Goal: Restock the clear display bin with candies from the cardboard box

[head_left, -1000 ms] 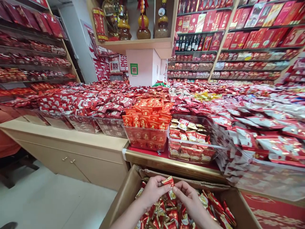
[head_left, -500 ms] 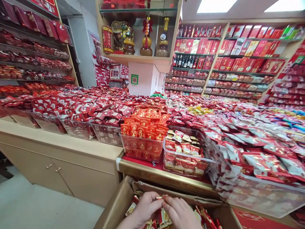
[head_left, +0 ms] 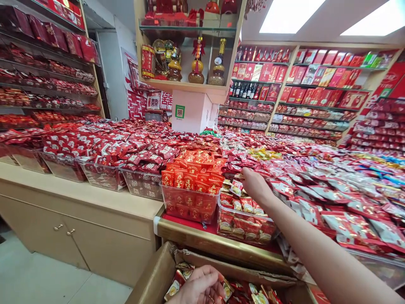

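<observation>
My left hand (head_left: 202,285) is low in an open cardboard box (head_left: 152,276), its fingers curled inward. Small red and gold snack packets (head_left: 261,295) lie in the box, and one touches or sits just beside those fingertips. Whether the left hand grips a packet is hidden. My right hand (head_left: 257,185) reaches over a clear plastic bin (head_left: 245,236) of similar red and gold packets (head_left: 247,205). Its fingers are closed at the back of the bin, and what they hold cannot be made out.
Left of that bin stands a clear bin of orange-red packets (head_left: 191,185). Heaped red and white packets (head_left: 344,219) lie to the right, under my forearm. A gold counter edge (head_left: 218,238) runs behind the box. A display cabinet (head_left: 186,86) hangs above the counter.
My hands were together over the box. The right hand has moved up and forward to the back of the bin, while the left stays low in the box. The view has tilted up slightly.
</observation>
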